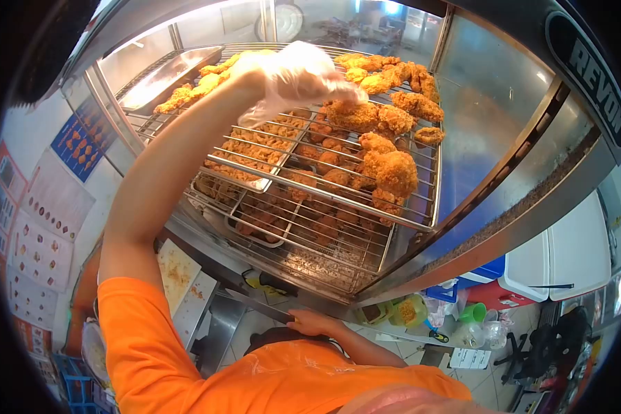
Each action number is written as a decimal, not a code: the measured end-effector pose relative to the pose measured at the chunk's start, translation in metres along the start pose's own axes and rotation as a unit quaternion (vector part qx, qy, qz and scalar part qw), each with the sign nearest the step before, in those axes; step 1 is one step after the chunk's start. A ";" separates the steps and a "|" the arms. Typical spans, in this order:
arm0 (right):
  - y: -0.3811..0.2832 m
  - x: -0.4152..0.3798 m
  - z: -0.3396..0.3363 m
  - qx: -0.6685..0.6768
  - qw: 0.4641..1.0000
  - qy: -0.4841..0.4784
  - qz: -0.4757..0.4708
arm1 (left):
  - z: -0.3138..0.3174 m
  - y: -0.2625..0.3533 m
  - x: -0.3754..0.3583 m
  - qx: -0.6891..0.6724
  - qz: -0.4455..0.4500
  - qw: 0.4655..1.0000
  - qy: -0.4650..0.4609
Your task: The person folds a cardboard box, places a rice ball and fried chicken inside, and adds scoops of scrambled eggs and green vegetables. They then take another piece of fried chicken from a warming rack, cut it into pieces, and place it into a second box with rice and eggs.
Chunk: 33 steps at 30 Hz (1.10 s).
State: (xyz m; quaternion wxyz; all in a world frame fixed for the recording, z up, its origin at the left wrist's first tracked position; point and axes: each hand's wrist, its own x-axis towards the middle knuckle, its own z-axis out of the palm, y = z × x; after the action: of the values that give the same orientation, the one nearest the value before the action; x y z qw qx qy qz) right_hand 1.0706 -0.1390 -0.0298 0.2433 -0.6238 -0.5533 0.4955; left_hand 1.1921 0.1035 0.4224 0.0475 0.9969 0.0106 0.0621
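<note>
My left hand point(307, 79), in a clear plastic glove, reaches into a heated display case. Its fingers curl down over a piece of fried chicken point(352, 117) on the upper wire rack point(421, 207); the fingertips' underside is hidden. More fried chicken pieces point(391, 172) lie along the rack's right side. Low in front of my body, my bare right hand point(314, 323) is closed round a knife's handle. The knife blade point(259, 307) points left, below the case.
Under the upper rack sit a tray of small fried bits point(255, 148) and more chicken. A metal tray point(169, 76) stands at the case's back left. The metal door frame point(490, 186) borders the right. A cutting board point(176, 272) lies lower left; a cool box point(531, 262) stands right.
</note>
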 end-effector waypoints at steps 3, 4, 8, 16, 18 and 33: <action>-0.004 -0.006 0.001 -0.019 1.000 0.000 0.006 | 0.003 0.010 0.002 -0.007 -0.022 0.997 -0.071; -0.003 -0.007 0.002 -0.018 1.000 0.000 0.009 | 0.007 0.005 -0.001 -0.011 -0.021 0.997 -0.071; 0.009 -0.009 0.007 -0.016 1.000 -0.017 0.009 | -0.003 0.002 -0.020 -0.435 0.050 0.898 -0.048; 0.025 -0.023 0.010 -0.016 0.999 0.027 0.027 | -0.014 0.029 0.067 -0.053 -0.005 0.994 0.100; 0.025 -0.022 0.009 -0.038 0.999 0.025 0.022 | 0.006 0.033 0.118 0.051 -0.002 0.995 0.083; 0.037 -0.004 0.030 -0.008 0.998 0.047 0.036 | -0.015 -0.030 -0.041 -0.491 0.005 0.847 0.204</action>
State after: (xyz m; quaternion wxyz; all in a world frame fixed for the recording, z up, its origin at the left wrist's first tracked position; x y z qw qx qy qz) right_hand 1.0610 -0.1600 -0.0715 0.2461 -0.6677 -0.5223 0.4699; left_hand 1.1489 0.1335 0.4293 0.5274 0.8084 -0.0173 0.2609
